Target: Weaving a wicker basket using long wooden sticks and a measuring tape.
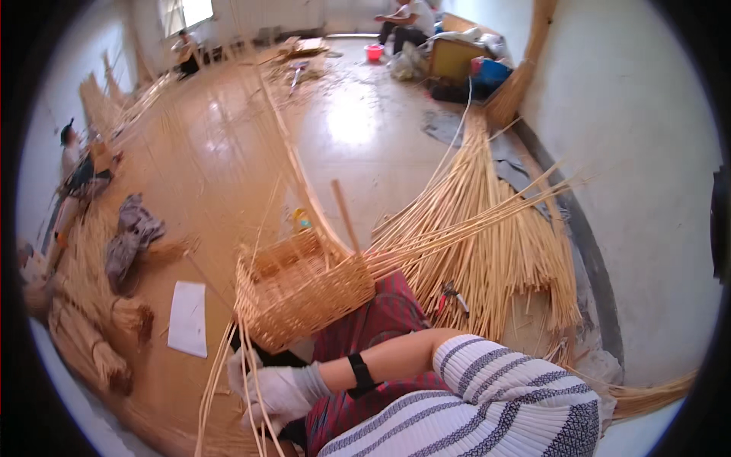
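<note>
A rectangular wicker basket (308, 305) rests tilted against my lap, its open top facing away from me. Long loose wicker strands (207, 388) hang from its near left corner, and others stick out to the right. My right hand (285, 392), in a white glove, reaches across to that corner with its fingers closed around the strands. Beside it, a pale gloved patch, apparently my left hand (237, 371), shows behind the strands; its fingers are mostly hidden. A thick, pale rod (293, 152) and a shorter stick (345, 215) rise from the basket.
A large spread of wicker rods (464, 228) lies to the right, with red-handled pliers (449, 299) on it. A white sheet (187, 318), tied bundles (87, 343) and a grey cloth (131, 240) lie left. Several people sit farther off; a red basin (373, 52) stands near one.
</note>
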Demonstrator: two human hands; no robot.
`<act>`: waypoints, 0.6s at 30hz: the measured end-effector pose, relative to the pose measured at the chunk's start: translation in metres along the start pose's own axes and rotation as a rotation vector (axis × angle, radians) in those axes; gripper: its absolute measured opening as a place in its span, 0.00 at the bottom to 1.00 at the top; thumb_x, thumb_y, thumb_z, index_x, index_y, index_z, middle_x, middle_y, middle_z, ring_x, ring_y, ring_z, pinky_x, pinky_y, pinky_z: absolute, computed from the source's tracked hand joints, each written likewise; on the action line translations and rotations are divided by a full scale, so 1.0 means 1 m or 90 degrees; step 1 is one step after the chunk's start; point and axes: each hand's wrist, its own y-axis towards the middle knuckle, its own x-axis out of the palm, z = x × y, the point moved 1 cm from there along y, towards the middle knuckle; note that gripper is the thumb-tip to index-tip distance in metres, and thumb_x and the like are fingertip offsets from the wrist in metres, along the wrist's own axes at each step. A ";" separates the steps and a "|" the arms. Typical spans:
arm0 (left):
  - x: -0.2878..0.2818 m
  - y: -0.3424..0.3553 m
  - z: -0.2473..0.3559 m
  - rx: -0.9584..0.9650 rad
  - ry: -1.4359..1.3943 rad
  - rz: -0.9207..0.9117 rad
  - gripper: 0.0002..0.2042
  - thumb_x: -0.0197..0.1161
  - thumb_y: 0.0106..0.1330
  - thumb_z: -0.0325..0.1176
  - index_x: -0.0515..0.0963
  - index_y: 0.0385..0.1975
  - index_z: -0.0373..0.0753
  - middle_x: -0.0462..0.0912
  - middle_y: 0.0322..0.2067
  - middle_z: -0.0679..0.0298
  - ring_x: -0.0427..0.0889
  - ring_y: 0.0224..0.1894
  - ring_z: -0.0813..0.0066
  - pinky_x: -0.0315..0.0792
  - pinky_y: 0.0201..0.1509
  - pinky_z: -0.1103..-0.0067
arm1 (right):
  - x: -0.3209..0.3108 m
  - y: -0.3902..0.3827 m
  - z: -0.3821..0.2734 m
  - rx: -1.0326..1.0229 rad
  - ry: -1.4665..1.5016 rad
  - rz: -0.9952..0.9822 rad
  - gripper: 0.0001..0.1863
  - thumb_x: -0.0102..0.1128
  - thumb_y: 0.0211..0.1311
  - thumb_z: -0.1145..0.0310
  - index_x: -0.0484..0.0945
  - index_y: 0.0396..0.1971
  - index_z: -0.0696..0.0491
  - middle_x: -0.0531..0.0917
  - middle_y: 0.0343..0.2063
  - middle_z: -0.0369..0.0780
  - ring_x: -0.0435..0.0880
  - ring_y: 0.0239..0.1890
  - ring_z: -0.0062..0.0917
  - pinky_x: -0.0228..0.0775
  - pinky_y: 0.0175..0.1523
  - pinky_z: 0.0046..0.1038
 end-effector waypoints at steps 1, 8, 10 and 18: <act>-0.004 -0.003 0.003 0.006 0.001 0.010 0.19 0.64 0.75 0.36 0.75 0.61 0.34 0.84 0.45 0.58 0.84 0.42 0.72 0.81 0.47 0.75 | -0.001 0.004 0.001 0.028 -0.102 -0.086 0.20 0.65 0.64 0.51 0.84 0.51 0.44 0.82 0.42 0.45 0.79 0.51 0.42 0.71 0.57 0.46; 0.042 0.023 0.015 0.153 -0.101 0.005 0.21 0.63 0.75 0.36 0.73 0.63 0.34 0.84 0.47 0.56 0.84 0.45 0.70 0.81 0.51 0.73 | 0.008 -0.016 -0.008 0.036 -0.050 -0.105 0.22 0.68 0.59 0.47 0.83 0.39 0.53 0.86 0.33 0.45 0.87 0.41 0.43 0.78 0.53 0.44; 0.069 0.035 0.020 0.203 -0.182 -0.018 0.22 0.63 0.75 0.36 0.73 0.64 0.33 0.84 0.47 0.56 0.84 0.46 0.70 0.81 0.53 0.72 | 0.014 -0.019 -0.016 0.096 -0.099 -0.136 0.21 0.68 0.60 0.46 0.84 0.33 0.52 0.86 0.27 0.43 0.88 0.38 0.42 0.76 0.54 0.45; 0.081 0.053 0.048 0.059 -0.495 -0.230 0.27 0.62 0.74 0.37 0.69 0.70 0.35 0.83 0.51 0.58 0.80 0.54 0.70 0.74 0.62 0.71 | -0.042 -0.089 0.060 0.221 0.266 0.402 0.29 0.55 0.73 0.43 0.76 0.19 0.51 0.74 0.14 0.39 0.78 0.22 0.35 0.78 0.41 0.39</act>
